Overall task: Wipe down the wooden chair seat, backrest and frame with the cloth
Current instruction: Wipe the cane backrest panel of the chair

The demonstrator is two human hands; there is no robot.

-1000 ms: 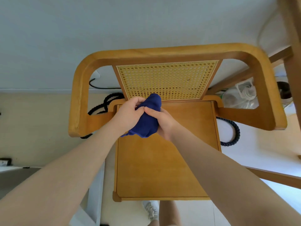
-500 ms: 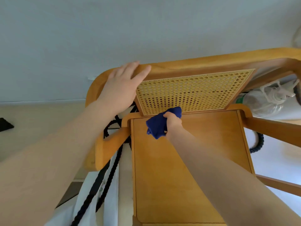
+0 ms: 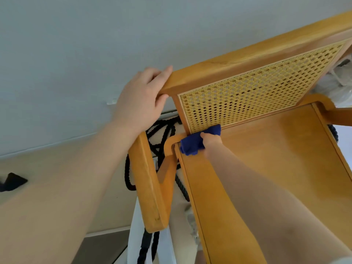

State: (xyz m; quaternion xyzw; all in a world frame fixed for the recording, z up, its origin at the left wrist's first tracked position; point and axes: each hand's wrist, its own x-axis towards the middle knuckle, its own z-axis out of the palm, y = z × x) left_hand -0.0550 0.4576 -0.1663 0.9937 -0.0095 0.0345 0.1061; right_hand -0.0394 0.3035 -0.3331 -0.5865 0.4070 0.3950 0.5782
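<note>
Far left, a small black object [image 3: 11, 181] lies on the floor. The left hand [image 3: 142, 101] wraps the corner of the chair's top rail [image 3: 228, 68], its grip pressed around the wood with fingers over the back edge, steadying the chair. Below it stands the armrest [image 3: 148, 183], with black rope [image 3: 162, 138] coiled behind. The blue cloth [image 3: 196, 142] sits bunched in the rear left corner of the seat [image 3: 276, 159], touching the foot of the cane backrest [image 3: 253, 92], and the right hand [image 3: 210, 141] pinches it against the wood. The bunched wad may skip the tight corner seam, or snag in the cane holes. No containers can be made out; something pale and crumpled sits at far right.
</note>
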